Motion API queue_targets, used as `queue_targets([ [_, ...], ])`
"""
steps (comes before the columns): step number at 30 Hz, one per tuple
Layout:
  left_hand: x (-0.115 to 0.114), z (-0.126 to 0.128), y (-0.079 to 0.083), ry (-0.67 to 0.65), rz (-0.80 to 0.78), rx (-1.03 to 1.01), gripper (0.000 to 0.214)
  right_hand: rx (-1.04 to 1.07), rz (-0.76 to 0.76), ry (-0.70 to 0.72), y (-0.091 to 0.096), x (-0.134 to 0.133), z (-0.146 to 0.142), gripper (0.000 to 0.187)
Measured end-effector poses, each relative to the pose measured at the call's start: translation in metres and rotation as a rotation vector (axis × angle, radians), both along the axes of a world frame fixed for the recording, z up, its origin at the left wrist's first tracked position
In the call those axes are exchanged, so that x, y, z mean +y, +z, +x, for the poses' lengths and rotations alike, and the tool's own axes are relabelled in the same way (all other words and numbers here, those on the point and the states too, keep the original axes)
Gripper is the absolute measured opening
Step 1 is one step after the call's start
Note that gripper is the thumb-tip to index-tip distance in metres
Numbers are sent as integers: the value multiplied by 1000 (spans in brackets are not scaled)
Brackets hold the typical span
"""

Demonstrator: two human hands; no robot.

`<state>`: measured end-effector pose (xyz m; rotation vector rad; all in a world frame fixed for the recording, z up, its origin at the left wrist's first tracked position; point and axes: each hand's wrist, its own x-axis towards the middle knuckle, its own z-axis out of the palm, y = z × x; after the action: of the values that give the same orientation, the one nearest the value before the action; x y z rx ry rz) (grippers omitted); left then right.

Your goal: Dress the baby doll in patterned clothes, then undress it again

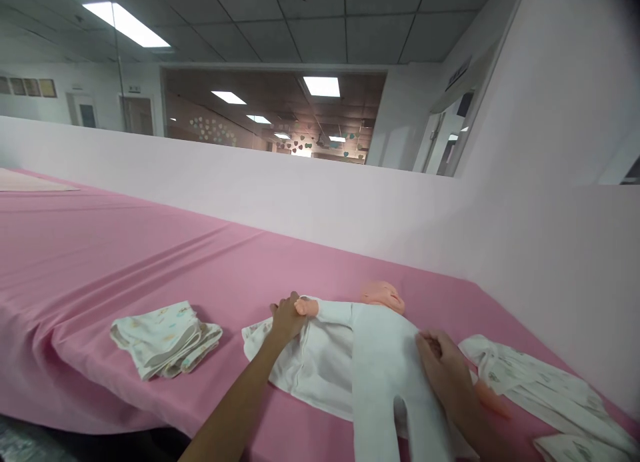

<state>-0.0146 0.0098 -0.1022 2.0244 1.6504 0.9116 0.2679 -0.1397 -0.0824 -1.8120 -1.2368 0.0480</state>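
Observation:
A baby doll (383, 295) lies on its back on the pink-covered table, its head toward the wall. It wears a white footed romper (383, 355), and its bare hand (307, 307) pokes out of the sleeve on the left. My left hand (288, 321) is closed at that doll's hand, its fingers partly hidden behind it. At the romper's right side, my right hand (447, 372) has curled fingers pinching the fabric edge. Beneath the doll's outstretched arm spreads a white garment (320, 365) with a small print. Part of the doll's other arm (491, 399) shows beside my right wrist.
A folded printed cloth (167, 339) lies on the left of the pink tablecloth (150, 249). White printed baby clothes (550, 385) lie on the right, near the wall (550, 249). A mirror or window (280, 109) runs above the table's back edge.

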Motion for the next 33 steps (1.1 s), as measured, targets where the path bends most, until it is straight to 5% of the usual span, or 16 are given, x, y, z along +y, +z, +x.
queue_targets([
  [7, -3, -5, 13, -119, -90, -384, 10, -407, -115, 658, 45, 64, -82, 53],
  [10, -3, -16, 21, -192, -191, -515, 19, -562, -168, 818, 50, 88, -109, 46],
  [21, -7, -33, 40, -204, -297, -612, 39, -584, -317, 741, 39, 103, -107, 59],
  [33, -11, -34, 22, -79, -295, -37, 27, -439, -357, 722, 39, 108, -107, 54],
])
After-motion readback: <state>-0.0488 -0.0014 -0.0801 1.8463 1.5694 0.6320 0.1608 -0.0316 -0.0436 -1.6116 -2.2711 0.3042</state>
